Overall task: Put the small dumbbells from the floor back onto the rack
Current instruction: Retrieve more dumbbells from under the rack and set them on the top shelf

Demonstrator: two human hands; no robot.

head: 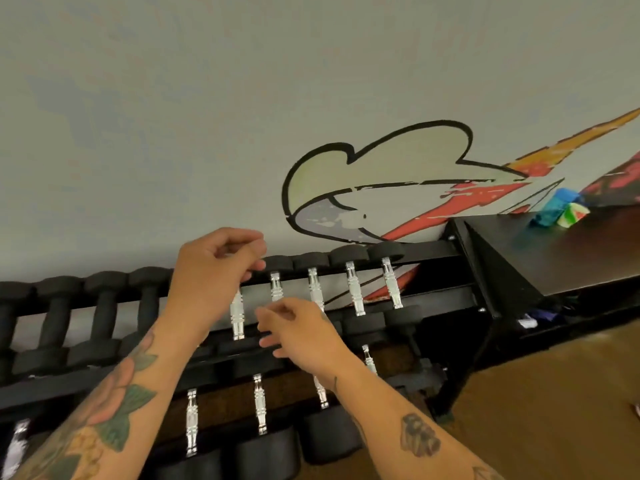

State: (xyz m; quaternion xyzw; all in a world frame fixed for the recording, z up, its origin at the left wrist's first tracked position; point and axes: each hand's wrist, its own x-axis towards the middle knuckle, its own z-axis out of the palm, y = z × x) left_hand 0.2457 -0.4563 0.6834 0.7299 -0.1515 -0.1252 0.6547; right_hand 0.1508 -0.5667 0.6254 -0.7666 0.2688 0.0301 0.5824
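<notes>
A black two-tier rack stands against the wall and holds rows of black-headed dumbbells. One small dumbbell with a chrome handle lies across the upper tier between my hands. My left hand is curled over its far head, which is hidden under the fingers. My right hand hovers at its near head, fingers loosely apart and fingertips touching the black end. To the right, several more chrome-handled dumbbells sit side by side. All-black dumbbells fill the upper tier's left part.
Larger dumbbells lie on the lower tier. A black box stands right of the rack with colourful blocks on top. Brown wooden floor lies at the right. A painted mural covers the wall behind.
</notes>
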